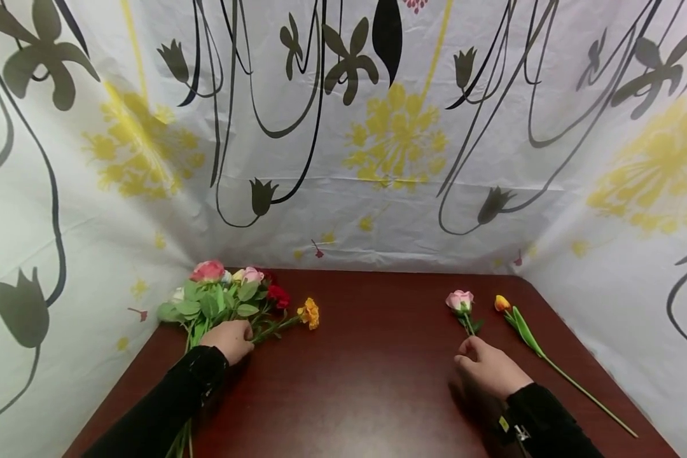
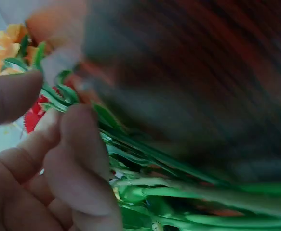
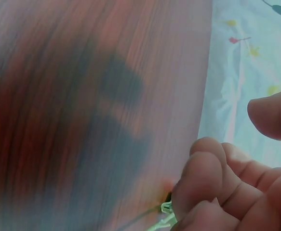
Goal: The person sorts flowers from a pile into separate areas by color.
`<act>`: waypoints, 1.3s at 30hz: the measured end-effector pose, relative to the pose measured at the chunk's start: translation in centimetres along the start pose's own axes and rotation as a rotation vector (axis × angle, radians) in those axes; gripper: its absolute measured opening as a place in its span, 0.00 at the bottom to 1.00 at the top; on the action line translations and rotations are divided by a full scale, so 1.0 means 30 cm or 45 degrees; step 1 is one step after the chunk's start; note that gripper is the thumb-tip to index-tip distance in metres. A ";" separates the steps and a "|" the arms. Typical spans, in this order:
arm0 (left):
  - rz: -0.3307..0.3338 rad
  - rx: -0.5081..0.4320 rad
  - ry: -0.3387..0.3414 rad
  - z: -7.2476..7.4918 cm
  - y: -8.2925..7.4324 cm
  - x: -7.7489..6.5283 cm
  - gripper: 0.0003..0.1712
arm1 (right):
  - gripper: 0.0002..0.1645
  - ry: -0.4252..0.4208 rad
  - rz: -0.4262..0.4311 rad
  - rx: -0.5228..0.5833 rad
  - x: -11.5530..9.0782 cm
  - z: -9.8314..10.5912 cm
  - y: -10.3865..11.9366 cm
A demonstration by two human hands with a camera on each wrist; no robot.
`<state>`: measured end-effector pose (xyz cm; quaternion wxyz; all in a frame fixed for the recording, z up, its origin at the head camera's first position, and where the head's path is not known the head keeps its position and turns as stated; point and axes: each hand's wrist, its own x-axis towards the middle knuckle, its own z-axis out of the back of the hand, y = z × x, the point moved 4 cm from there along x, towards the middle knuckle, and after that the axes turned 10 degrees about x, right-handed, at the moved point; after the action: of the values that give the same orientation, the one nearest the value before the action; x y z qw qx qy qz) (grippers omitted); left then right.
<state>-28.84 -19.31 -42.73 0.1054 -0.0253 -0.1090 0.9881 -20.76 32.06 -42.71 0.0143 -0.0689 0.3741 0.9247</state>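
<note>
My left hand [image 1: 231, 340] pinches the stem of an orange carnation [image 1: 308, 313] beside a loose bunch of flowers [image 1: 217, 299] on the left. In the left wrist view, the carnation's leafy stem [image 2: 56, 98] passes between thumb and fingertips, and several green stems [image 2: 179, 192] run below. My right hand [image 1: 489, 366] hovers over the stem of a pink rose [image 1: 460, 300]; part of that stem is hidden under it. In the right wrist view, the thumb stands apart from the loosely curled fingers [image 3: 205, 175], with a bit of green stem [image 3: 167, 208] past them.
An orange-yellow tulip [image 1: 502, 303] with a long green stem lies slantwise along the right of the dark red-brown table [image 1: 366, 381]. A white sheet [image 1: 343, 235] printed with flowers hangs behind the table and along both sides.
</note>
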 end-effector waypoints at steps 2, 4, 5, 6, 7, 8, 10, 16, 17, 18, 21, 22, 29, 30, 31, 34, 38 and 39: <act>-0.018 0.002 -0.012 -0.004 0.004 0.001 0.11 | 0.14 0.013 -0.015 0.017 -0.002 -0.005 0.003; -0.036 0.017 -0.024 -0.003 0.004 -0.001 0.13 | 0.14 0.027 -0.026 0.031 -0.003 -0.008 0.006; -0.040 0.021 -0.027 -0.002 0.004 -0.001 0.13 | 0.13 0.032 -0.028 0.035 -0.003 -0.009 0.009; -0.044 0.033 -0.033 0.001 0.003 -0.004 0.14 | 0.14 0.032 -0.026 0.032 -0.002 -0.009 0.013; -0.050 0.045 -0.040 0.006 0.000 -0.006 0.14 | 0.13 0.032 -0.020 0.029 -0.001 -0.009 0.017; -0.054 0.058 -0.048 0.011 -0.003 -0.008 0.14 | 0.13 0.031 -0.015 0.028 0.001 -0.009 0.021; -0.053 0.073 -0.057 0.020 -0.011 -0.010 0.15 | 0.13 0.039 0.000 0.028 0.005 -0.009 0.029; -0.115 0.133 -0.101 0.049 -0.075 -0.006 0.15 | 0.12 0.049 -0.005 0.023 0.017 -0.017 0.032; -0.135 0.148 -0.111 0.053 -0.091 -0.002 0.14 | 0.12 0.046 -0.006 0.021 0.021 -0.019 0.032; -0.149 0.164 -0.120 0.057 -0.108 0.001 0.14 | 0.12 0.044 0.005 0.022 0.025 -0.021 0.035; -0.174 0.188 -0.144 0.069 -0.158 0.013 0.12 | 0.13 0.053 0.047 0.030 0.037 -0.033 0.050; -0.183 0.187 -0.150 0.074 -0.175 0.015 0.12 | 0.13 0.060 0.064 0.039 0.041 -0.037 0.059; -0.269 0.145 -0.226 0.123 -0.295 0.026 0.06 | 0.12 0.077 0.130 0.092 0.047 -0.064 0.143; -0.288 0.134 -0.236 0.130 -0.313 0.024 0.05 | 0.12 0.075 0.142 0.093 0.048 -0.067 0.155; -0.308 0.124 -0.246 0.137 -0.329 0.021 0.04 | 0.11 0.072 0.148 0.091 0.049 -0.071 0.165; -0.364 0.093 -0.270 0.156 -0.373 0.009 0.04 | 0.11 0.070 0.158 0.082 0.052 -0.078 0.191; -0.438 0.033 -0.303 0.178 -0.420 -0.013 0.05 | 0.11 0.086 0.187 0.087 0.042 -0.083 0.229; -0.453 -0.002 -0.299 0.183 -0.430 -0.019 0.05 | 0.12 0.100 0.202 0.101 0.036 -0.084 0.241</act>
<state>-26.06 -8.27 -34.51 0.2650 0.1094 -0.1238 0.9500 -22.09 25.09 -39.66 -0.0711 -0.0748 0.4150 0.9039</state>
